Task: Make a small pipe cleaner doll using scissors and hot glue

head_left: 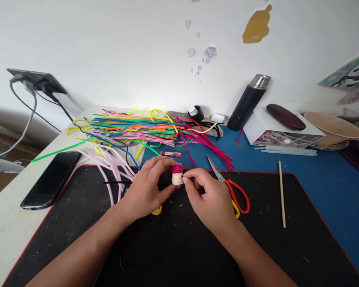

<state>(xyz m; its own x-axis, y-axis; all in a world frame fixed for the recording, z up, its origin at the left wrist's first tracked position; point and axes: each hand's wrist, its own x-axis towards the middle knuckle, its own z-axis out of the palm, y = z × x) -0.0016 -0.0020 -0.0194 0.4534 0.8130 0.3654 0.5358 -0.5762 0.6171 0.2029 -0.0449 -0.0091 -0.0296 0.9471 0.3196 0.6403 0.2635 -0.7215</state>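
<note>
My left hand (151, 185) holds a small coiled pipe-cleaner piece (177, 175), pink on top and cream below, above the black mat (173, 247). My right hand (208, 197) pinches at the right side of that coil with thumb and forefinger. A thin black pipe cleaner (115, 182) runs leftward from under my left hand. Something small and yellow (157, 210) lies on the mat beneath my left wrist. Red-handled scissors (231, 187) lie just right of my right hand.
A heap of coloured pipe cleaners (131, 127) lies behind the hands. A phone (52, 179) rests at left, a wooden stick (281, 193) at right. A black flask (247, 103), white box (283, 129), bowl (335, 127) and pink tube (170, 154) stand farther back.
</note>
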